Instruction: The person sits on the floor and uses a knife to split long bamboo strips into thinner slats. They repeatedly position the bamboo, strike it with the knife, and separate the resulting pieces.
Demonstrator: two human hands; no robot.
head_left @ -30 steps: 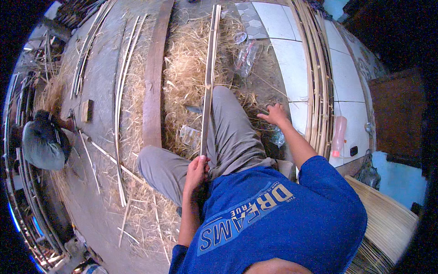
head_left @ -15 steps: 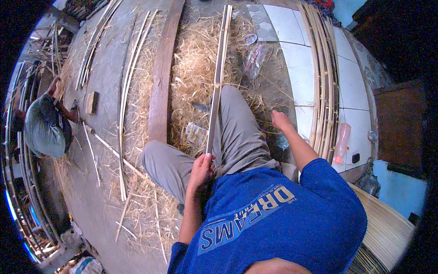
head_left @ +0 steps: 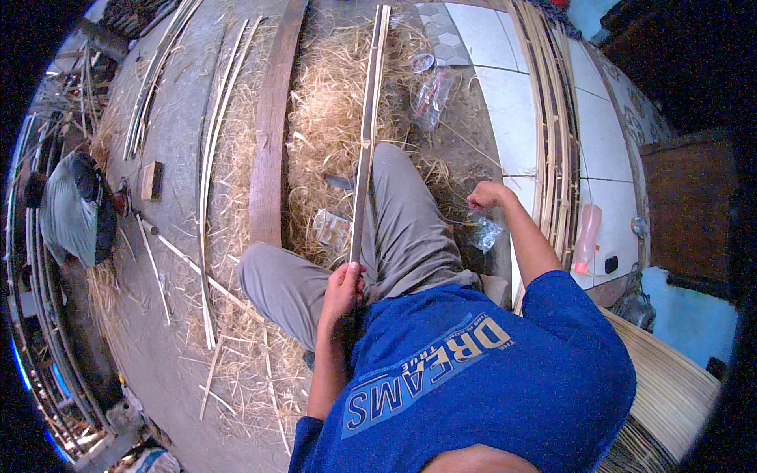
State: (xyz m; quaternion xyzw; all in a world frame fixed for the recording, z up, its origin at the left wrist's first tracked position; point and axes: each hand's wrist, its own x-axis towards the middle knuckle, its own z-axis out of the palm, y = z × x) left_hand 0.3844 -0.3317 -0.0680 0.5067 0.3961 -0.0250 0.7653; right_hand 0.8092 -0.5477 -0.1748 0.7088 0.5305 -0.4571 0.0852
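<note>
My left hand (head_left: 341, 290) is closed around the near end of a long bamboo strip (head_left: 367, 146), dark along its face with pale edges. The strip runs away from me past my bent knee and over a heap of shavings (head_left: 327, 102). Off to the right, my right hand (head_left: 489, 195) is curled closed with the fingers turned down; whatever it may hold is hidden. Just below that hand is a crumpled clear plastic bag (head_left: 484, 233). A small printed packet (head_left: 332, 229) lies among the shavings beside the strip.
A wide wooden plank (head_left: 272, 134) lies left of the shavings. Bundled bamboo strips (head_left: 554, 134) rest on white tiles at right, near a pink bottle (head_left: 587, 240). At far left, another person (head_left: 75, 209) bends near a wooden block (head_left: 152, 180).
My right hand has turned at the wrist, its fingers now pointing down and inward above the plastic bag. The left hand keeps its hold on the strip. The whole view has shifted slightly.
</note>
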